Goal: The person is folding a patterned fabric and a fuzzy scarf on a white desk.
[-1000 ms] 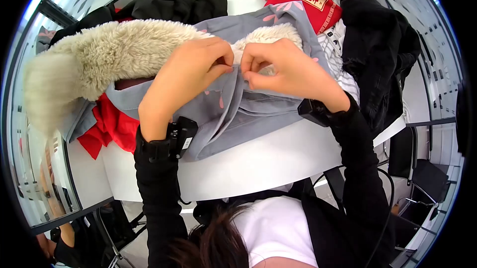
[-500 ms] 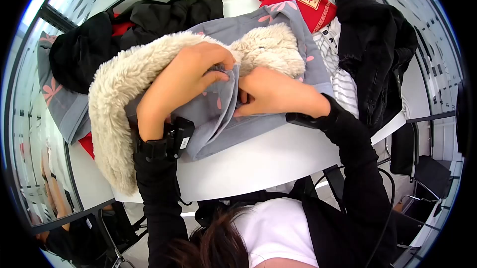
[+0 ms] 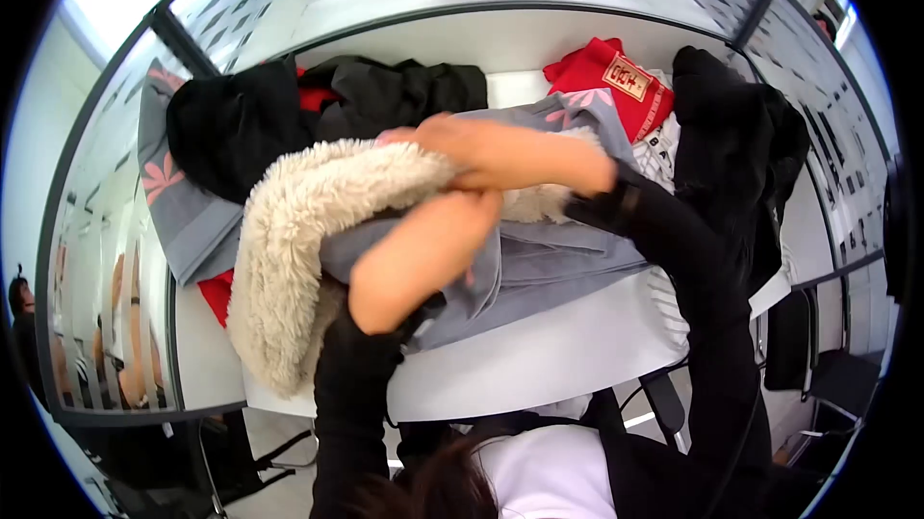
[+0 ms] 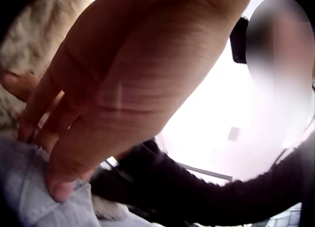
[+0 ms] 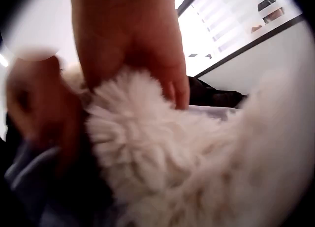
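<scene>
A grey garment with pink flower prints [image 3: 568, 259] lies spread across the middle of the table. Along it runs a thick, cream, fluffy trim [image 3: 289, 230], its left end draped down toward the table's front edge. My left hand [image 3: 433, 254] pinches the grey cloth [image 4: 29, 187] between thumb and fingers. Crossing above it, my right hand [image 3: 481, 153] reaches left and grips the fluffy trim [image 5: 147, 153]. Its fingertips are partly hidden in the pile. Both hands are blurred in the head view.
Black clothing [image 3: 231, 124] lies at the back left over another grey flowered cloth [image 3: 192, 230]. A red cloth with a gold label [image 3: 635, 86], white printed fabric [image 3: 659, 148] and black clothing [image 3: 736, 163] lie at the right. A low partition [image 3: 404, 33] borders the table [image 3: 539, 355].
My right hand has moved from the grey cloth edge up and left onto the fluffy trim, over the left hand. The trim's left end swung down toward the front. The head view has tilted upward.
</scene>
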`<act>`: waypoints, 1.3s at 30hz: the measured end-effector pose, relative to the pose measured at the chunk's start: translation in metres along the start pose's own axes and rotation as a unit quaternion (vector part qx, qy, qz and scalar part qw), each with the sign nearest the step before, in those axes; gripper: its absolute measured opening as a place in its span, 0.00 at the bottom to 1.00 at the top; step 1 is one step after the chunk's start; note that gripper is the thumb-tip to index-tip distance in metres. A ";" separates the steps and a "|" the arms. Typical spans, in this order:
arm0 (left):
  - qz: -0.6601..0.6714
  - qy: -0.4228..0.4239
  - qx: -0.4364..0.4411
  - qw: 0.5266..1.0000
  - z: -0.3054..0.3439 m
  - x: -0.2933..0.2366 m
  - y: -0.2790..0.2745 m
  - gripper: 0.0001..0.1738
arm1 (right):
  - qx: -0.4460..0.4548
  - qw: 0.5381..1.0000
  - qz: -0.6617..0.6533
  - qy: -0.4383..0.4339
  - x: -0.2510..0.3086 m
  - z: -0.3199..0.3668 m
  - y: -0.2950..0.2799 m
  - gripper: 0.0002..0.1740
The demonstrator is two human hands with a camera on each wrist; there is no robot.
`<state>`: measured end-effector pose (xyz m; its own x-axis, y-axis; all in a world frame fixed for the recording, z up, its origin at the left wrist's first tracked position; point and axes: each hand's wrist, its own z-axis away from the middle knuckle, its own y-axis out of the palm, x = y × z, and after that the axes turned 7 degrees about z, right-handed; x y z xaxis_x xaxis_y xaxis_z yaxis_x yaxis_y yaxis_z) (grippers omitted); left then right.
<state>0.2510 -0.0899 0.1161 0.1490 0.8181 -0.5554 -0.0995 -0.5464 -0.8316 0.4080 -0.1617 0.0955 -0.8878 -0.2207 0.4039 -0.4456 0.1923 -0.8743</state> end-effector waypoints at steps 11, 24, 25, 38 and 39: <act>-0.136 0.104 -0.002 0.985 0.010 -0.029 0.033 0.12 | -0.082 0.831 0.551 0.012 0.011 0.103 -0.159 0.29; 0.007 0.059 0.029 0.998 0.006 0.006 -0.001 0.12 | -0.033 0.908 0.247 0.338 0.038 0.170 -0.129 0.19; -0.007 0.059 0.040 0.997 0.004 0.011 -0.006 0.12 | 0.016 0.924 0.126 0.362 0.052 0.144 -0.098 0.17; 0.129 0.040 -0.043 0.990 0.033 0.017 -0.064 0.14 | -0.014 0.964 0.179 0.194 0.080 0.061 0.087 0.32; 0.122 0.047 -0.046 0.990 0.032 0.018 -0.063 0.14 | -0.005 0.962 0.196 0.189 0.081 0.061 0.090 0.32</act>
<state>0.2285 -0.0347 0.1581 0.2231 0.6416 -0.7339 -0.0550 -0.7434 -0.6666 0.3025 -0.2210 0.0329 -0.9655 0.2344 0.1139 -0.0671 0.1987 -0.9778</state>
